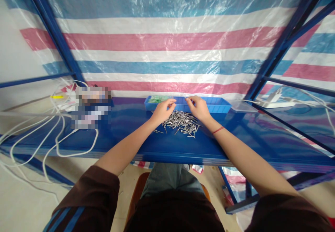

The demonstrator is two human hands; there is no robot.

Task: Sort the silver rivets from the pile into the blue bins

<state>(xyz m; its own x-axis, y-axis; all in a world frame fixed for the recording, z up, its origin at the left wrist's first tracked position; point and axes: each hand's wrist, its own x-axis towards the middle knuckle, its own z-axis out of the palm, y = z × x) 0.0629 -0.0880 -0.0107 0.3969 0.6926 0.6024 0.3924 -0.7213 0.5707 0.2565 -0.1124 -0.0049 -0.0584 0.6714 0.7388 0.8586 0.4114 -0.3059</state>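
Observation:
A heap of small silver metal pins (181,122) lies on the blue shelf (167,144) in front of me. My left hand (162,111) rests at the heap's left edge, fingers curled and pinched together at the tips. My right hand (199,108) is at the heap's far right edge, fingers likewise pinched; a red string circles that wrist. What either pinch holds is too small to make out. Just behind both hands stands a shallow blue tray (214,105) with pale green pieces (157,99) in its left end.
White cables (56,134) loop over the shelf's left part beside a blurred-out patch. A clear plastic lid (242,106) lies right of the tray. Blue rack posts (277,46) rise on both sides. A striped tarp hangs behind. My knees are under the shelf.

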